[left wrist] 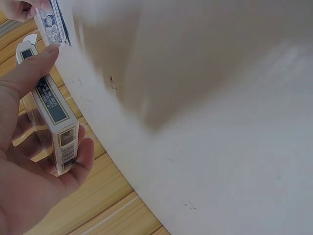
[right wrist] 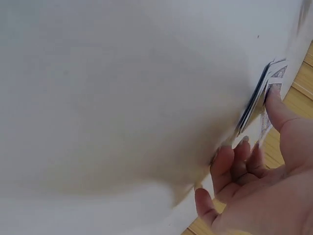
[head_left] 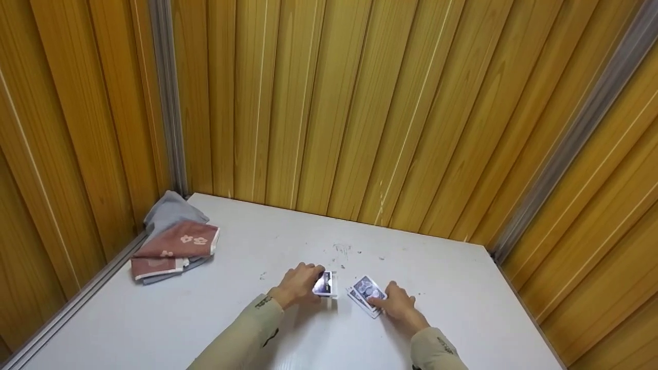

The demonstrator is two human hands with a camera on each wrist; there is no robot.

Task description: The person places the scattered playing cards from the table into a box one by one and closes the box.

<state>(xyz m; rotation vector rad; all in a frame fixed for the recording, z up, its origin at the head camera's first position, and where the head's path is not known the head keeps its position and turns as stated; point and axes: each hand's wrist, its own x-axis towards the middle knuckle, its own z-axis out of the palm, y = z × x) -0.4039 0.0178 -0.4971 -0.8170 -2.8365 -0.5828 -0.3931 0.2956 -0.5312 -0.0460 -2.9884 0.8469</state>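
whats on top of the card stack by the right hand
The thumb of the right hand rests on the card stack, where a patterned card back shows. The spot under the thumb is covered, and whatever lies deeper is mostly hidden.

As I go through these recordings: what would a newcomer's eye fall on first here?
Probably the card box gripped in the left hand, and beside it the fanned, blue-backed cards under the right hand's thumb, both near the middle of the white table. Next, the red-and-grey cloth crumpled at the table's far left, against yellow wood-look walls.
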